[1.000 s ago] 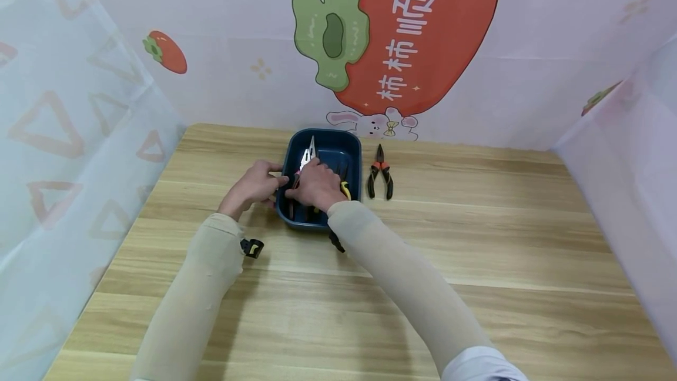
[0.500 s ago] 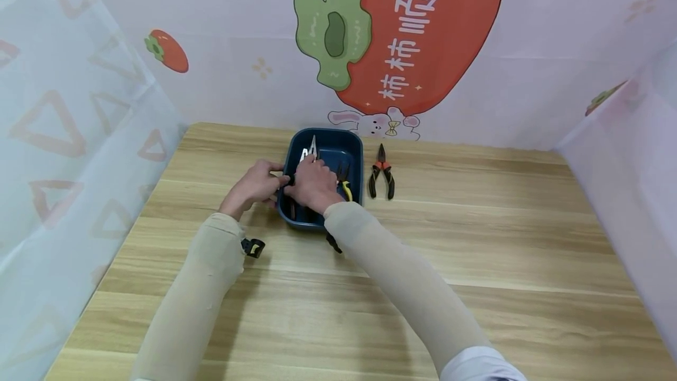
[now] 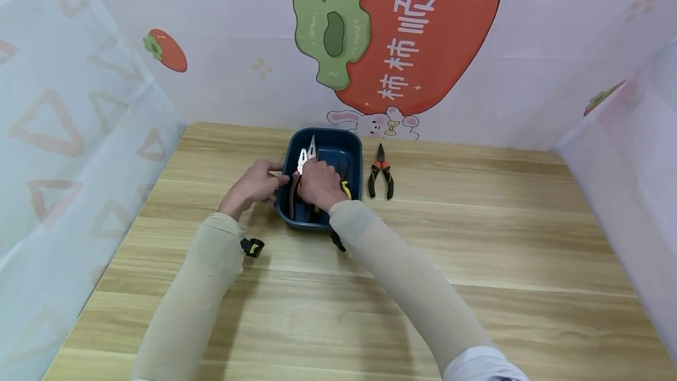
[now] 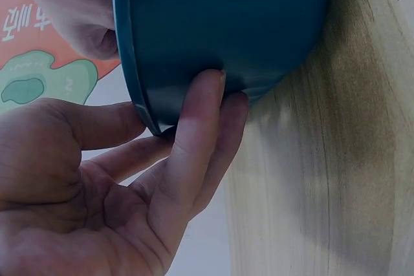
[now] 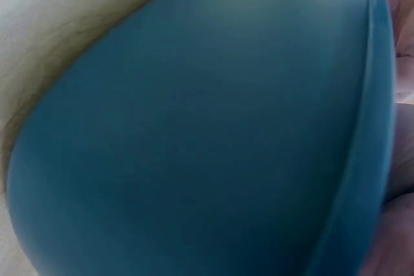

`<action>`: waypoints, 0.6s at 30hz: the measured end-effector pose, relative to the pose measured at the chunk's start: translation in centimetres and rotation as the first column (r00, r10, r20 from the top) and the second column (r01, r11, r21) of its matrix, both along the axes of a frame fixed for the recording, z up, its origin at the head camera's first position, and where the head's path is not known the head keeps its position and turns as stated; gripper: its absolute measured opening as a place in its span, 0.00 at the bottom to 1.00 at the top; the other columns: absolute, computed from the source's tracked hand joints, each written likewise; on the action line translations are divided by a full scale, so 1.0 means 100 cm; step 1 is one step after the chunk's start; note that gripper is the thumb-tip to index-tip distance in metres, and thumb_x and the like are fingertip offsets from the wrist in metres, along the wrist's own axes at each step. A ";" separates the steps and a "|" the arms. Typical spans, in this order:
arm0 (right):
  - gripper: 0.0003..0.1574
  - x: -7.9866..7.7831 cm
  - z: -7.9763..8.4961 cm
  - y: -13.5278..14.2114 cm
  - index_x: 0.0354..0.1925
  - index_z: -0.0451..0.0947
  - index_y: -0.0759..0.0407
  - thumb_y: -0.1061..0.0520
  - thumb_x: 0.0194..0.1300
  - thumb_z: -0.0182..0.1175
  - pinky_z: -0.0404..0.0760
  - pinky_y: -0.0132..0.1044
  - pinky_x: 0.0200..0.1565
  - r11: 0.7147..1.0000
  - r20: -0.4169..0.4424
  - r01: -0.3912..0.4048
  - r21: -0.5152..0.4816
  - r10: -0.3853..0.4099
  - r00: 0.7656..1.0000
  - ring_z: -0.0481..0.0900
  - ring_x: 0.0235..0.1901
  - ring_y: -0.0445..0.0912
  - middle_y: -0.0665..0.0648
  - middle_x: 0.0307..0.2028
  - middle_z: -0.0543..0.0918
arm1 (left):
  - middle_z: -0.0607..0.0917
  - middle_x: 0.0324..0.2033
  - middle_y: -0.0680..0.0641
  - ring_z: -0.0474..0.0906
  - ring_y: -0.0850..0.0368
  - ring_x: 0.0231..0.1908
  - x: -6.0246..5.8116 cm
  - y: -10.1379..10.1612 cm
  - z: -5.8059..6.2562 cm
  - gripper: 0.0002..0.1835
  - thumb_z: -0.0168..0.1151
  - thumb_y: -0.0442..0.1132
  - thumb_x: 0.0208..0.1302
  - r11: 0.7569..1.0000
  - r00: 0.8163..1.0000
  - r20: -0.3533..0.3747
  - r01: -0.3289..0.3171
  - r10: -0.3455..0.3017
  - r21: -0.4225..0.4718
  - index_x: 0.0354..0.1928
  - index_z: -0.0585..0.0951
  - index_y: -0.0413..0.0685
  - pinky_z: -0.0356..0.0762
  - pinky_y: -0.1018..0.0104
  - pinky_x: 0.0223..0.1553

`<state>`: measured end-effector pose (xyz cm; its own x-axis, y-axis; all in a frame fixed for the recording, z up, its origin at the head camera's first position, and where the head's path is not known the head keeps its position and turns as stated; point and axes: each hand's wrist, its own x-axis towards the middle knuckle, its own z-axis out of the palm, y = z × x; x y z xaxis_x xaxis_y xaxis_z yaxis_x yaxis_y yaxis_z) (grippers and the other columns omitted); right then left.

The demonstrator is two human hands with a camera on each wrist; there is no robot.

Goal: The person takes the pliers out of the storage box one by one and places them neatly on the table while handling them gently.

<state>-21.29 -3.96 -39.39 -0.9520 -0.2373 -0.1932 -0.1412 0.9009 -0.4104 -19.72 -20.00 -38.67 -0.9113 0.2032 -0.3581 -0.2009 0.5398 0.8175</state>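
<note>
A person's left hand (image 3: 256,182) is pinching the blue bin (image 4: 220,24) by its rim at nine o'clock, thumb on the lip, fingers pressing the outer wall. Just inside that wall, red-handled pliers (image 3: 297,179) are lying lengthwise from twelve to six, silver head toward twelve. Beside them, the right hand (image 3: 319,184) is reaching low into the bin, its forearm angling in from five o'clock; its fingertips are hiding from view, so its grip, and anything in it, cannot be told. Silver-tipped long-nose pliers (image 3: 312,148) are pointing to twelve just beyond its knuckles, their long axis apparently running back beneath that hand, making it the nearer one. Inside the bin, yellow-handled pliers (image 3: 346,190) are resting at its three o'clock. Outside, at the bin's three o'clock, orange-and-black long-nose pliers (image 3: 381,160) are lying on the wood-grain table (image 3: 476,240), handles spreading toward six.
</note>
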 end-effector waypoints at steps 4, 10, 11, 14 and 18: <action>0.16 0.000 0.000 0.002 0.48 0.77 0.61 0.53 0.68 0.67 0.84 0.41 0.34 0.999 0.013 -0.004 -0.037 0.004 1.000 0.79 0.28 0.50 0.57 0.33 0.79 | 0.83 0.50 0.29 0.85 0.51 0.32 0.000 -0.001 -0.001 0.27 0.51 0.35 0.78 1.000 1.000 -0.003 0.003 -0.003 0.006 0.74 0.65 0.34 0.88 0.49 0.35; 0.11 -0.001 -0.001 0.003 0.44 0.78 0.60 0.54 0.70 0.65 0.81 0.38 0.28 0.997 0.017 -0.013 -0.076 0.014 1.000 0.79 0.25 0.50 0.56 0.30 0.79 | 0.83 0.48 0.29 0.85 0.50 0.31 0.000 -0.001 -0.003 0.26 0.51 0.35 0.78 1.000 1.000 -0.004 0.003 -0.003 0.012 0.73 0.66 0.34 0.88 0.49 0.35; 0.10 -0.001 -0.001 0.003 0.43 0.78 0.60 0.54 0.70 0.65 0.81 0.38 0.28 0.997 0.014 -0.015 -0.080 0.016 1.000 0.79 0.25 0.50 0.56 0.29 0.79 | 0.83 0.48 0.30 0.86 0.50 0.32 0.000 -0.001 -0.003 0.26 0.51 0.35 0.78 1.000 1.000 -0.002 0.001 -0.001 0.012 0.74 0.66 0.34 0.88 0.49 0.35; 0.09 -0.001 0.000 0.002 0.43 0.78 0.59 0.54 0.72 0.63 0.80 0.38 0.28 0.996 0.003 -0.023 -0.081 0.023 1.000 0.79 0.25 0.49 0.56 0.28 0.79 | 0.84 0.46 0.31 0.86 0.50 0.32 0.000 0.000 -0.002 0.26 0.52 0.35 0.78 1.000 1.000 0.002 -0.002 0.002 0.010 0.74 0.65 0.34 0.88 0.48 0.35; 0.11 -0.002 0.004 -0.001 0.46 0.78 0.59 0.55 0.71 0.64 0.80 0.38 0.28 0.998 -0.019 -0.030 -0.058 0.029 0.999 0.78 0.25 0.49 0.55 0.29 0.78 | 0.85 0.45 0.31 0.86 0.51 0.32 -0.001 0.000 -0.001 0.26 0.52 0.36 0.78 1.000 1.000 0.003 -0.002 0.002 0.006 0.74 0.65 0.33 0.88 0.48 0.35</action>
<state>-21.51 -4.04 -38.98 -0.9476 -0.2759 -0.1610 -0.1755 0.8708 -0.4594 -19.82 -20.00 -38.79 -0.9106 0.2036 -0.3598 -0.2045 0.5346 0.8200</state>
